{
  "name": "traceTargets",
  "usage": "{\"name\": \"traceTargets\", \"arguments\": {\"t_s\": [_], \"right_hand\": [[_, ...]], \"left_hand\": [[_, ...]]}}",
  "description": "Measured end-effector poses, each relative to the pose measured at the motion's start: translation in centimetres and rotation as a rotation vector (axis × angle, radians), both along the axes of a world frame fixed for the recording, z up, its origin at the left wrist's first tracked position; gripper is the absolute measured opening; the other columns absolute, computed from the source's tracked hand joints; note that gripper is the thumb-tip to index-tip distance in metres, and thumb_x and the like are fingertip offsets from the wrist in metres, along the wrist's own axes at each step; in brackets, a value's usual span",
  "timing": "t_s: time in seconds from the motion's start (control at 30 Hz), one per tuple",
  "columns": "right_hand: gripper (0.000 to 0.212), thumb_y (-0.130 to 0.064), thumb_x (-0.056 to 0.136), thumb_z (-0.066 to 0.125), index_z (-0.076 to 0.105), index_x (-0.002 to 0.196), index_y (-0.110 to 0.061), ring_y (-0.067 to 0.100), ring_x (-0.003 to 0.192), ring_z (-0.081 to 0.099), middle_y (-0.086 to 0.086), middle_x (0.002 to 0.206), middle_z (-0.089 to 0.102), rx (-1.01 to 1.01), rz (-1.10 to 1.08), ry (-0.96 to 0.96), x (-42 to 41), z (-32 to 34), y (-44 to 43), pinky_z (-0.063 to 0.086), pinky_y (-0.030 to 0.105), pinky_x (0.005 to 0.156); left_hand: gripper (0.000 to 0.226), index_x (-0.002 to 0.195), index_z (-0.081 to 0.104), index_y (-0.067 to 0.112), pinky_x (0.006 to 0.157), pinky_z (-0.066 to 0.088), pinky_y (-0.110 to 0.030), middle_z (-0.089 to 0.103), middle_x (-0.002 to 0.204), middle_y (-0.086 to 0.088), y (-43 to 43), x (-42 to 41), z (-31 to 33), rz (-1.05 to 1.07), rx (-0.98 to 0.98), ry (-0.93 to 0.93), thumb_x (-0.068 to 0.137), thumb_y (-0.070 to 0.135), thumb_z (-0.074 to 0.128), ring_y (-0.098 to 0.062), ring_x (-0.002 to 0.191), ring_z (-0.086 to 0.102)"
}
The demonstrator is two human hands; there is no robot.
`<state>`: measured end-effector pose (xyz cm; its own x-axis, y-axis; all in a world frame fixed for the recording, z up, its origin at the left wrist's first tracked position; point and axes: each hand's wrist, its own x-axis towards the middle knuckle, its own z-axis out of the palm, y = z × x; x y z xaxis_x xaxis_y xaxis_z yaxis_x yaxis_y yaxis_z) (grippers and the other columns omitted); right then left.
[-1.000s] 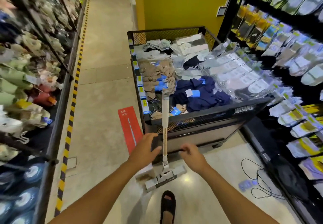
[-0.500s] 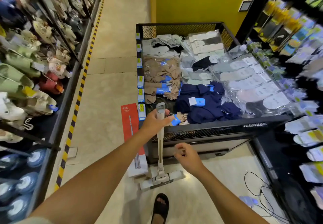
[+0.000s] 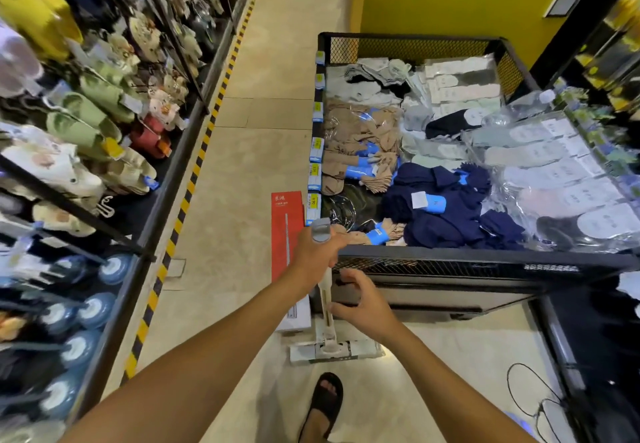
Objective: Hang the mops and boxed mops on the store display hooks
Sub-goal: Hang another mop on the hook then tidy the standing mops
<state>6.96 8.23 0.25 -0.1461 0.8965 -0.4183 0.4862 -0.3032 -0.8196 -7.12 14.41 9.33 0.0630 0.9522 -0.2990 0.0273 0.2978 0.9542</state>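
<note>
Grey-capped mop [image 3: 326,299] stood upright, its head on the floor [image 3: 242,165] before the black sock bin [image 3: 450,260]. Your left hand [image 3: 317,256] wrapped its fingers round the handle top, arm outstretched. Your right hand [image 3: 363,307] sat half-curled beside the shaft, whether it touched I couldn't tell.

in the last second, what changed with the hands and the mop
The left hand slid up the mop from mid-shaft and now grips it just below the grey top end. The right hand stayed beside the lower shaft, not wrapped round it. Mop head still on the floor, red boxed mop still beside the bin.
</note>
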Motion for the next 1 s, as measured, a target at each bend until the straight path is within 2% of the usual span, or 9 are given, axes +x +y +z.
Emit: {"name": "traceTargets", "arguments": {"t_s": [0.1, 0.23, 0.33, 0.53, 0.6, 0.7, 0.83, 0.93, 1.0], "right_hand": [[0.072, -0.034, 0.076, 0.09, 0.05, 0.136, -0.03, 0.004, 0.118, 0.056, -0.007, 0.134, 0.056, -0.007, 0.068, 0.07, -2.6, 1.1, -0.1, 0.05, 0.023, 0.097], [0.069, -0.031, 0.072, 0.091, 0.053, 0.128, -0.017, 0.0, 0.116, 0.062, -0.006, 0.126, 0.063, 0.039, 0.154, 0.121, -7.2, 2.1, -0.6, 0.053, 0.026, 0.101], [0.078, -0.025, 0.078, 0.088, 0.046, 0.143, -0.018, 0.002, 0.122, 0.058, -0.008, 0.13, 0.058, 0.005, 0.229, 0.119, -10.9, 2.1, -1.7, 0.048, 0.014, 0.101], [0.033, 0.01, 0.093, 0.064, 0.057, 0.12, -0.007, 0.021, 0.091, 0.061, -0.008, 0.088, 0.056, -0.06, 0.324, 0.116, -18.1, 4.5, -7.8, 0.05, 0.034, 0.084], [0.028, 0.02, 0.085, 0.06, 0.063, 0.104, 0.0, 0.032, 0.084, 0.068, -0.004, 0.073, 0.06, -0.032, 0.35, 0.136, -20.6, 5.0, -10.7, 0.056, 0.043, 0.075], [0.045, 0.022, 0.096, 0.048, 0.054, 0.092, -0.022, -0.003, 0.065, 0.067, -0.014, 0.064, 0.067, -0.02, 0.445, 0.159, -24.4, 6.3, -15.3, 0.052, 0.014, 0.058], [0.029, 0.018, 0.088, 0.053, 0.052, 0.072, -0.007, -0.002, 0.051, 0.053, -0.002, 0.061, 0.055, -0.022, 0.557, 0.141, -29.9, 7.5, -21.3, 0.044, 0.016, 0.052], [0.028, 0.016, 0.084, 0.065, 0.053, 0.07, -0.006, 0.014, 0.051, 0.041, 0.011, 0.062, 0.045, -0.049, 0.603, 0.152, -34.1, 8.1, -25.6, 0.038, 0.026, 0.051], [0.044, 0.015, 0.082, 0.066, 0.047, 0.058, -0.017, 0.016, 0.047, 0.037, 0.002, 0.052, 0.041, -0.069, 0.643, 0.181, -37.1, 8.8, -28.4, 0.033, 0.027, 0.054]], "left_hand": [[0.058, 0.042, 0.059, 0.026, 0.057, 0.037, -0.03, 0.047, 0.04, 0.01, -1.9, -1.8, 0.4, 0.031, 0.009, 0.005, 0.091, -0.006, 0.064, -0.006, 0.041, 0.044], [0.022, 0.055, 0.05, 0.0, 0.057, 0.033, -0.029, 0.044, 0.051, -0.008, -5.2, -4.4, 2.3, 0.156, 0.041, -0.018, 0.069, 0.011, 0.064, -0.018, 0.051, 0.042], [0.027, 0.042, 0.047, 0.021, 0.052, 0.034, -0.023, 0.044, 0.042, 0.008, -8.0, -6.7, 3.6, 0.227, 0.056, 0.002, 0.065, 0.012, 0.06, -0.009, 0.044, 0.042], [0.032, 0.058, 0.054, 0.004, 0.06, 0.043, -0.023, 0.049, 0.038, 0.01, -15.4, -13.3, 5.2, 0.365, 0.07, -0.012, 0.086, -0.005, 0.065, -0.003, 0.04, 0.047], [0.039, 0.054, 0.053, 0.017, 0.056, 0.044, -0.022, 0.049, 0.038, 0.008, -18.6, -15.4, 5.6, 0.411, 0.075, -0.015, 0.085, 0.0, 0.069, -0.006, 0.041, 0.048], [0.038, 0.046, 0.051, 0.026, 0.061, 0.043, -0.027, 0.048, 0.044, 0.005, -24.1, -18.6, 6.4, 0.5, 0.067, 0.01, 0.076, 0.02, 0.074, -0.018, 0.049, 0.048], [0.027, 0.098, 0.067, 0.016, 0.085, 0.057, -0.022, 0.077, 0.097, -0.006, -32.7, -23.6, 8.2, 0.54, 0.148, -0.089, 0.09, 0.039, 0.078, -0.016, 0.091, 0.073], [0.099, 0.139, 0.056, 0.029, 0.1, 0.049, -0.014, 0.063, 0.137, 0.015, -39.9, -27.8, 9.3, 0.608, 0.198, -0.07, 0.061, 0.089, 0.069, 0.001, 0.121, 0.061], [0.112, 0.15, 0.04, 0.041, 0.117, 0.035, -0.024, 0.044, 0.147, 0.03, -45.1, -30.3, 9.5, 0.671, 0.199, -0.047, 0.057, 0.103, 0.048, 0.004, 0.136, 0.044]]}}
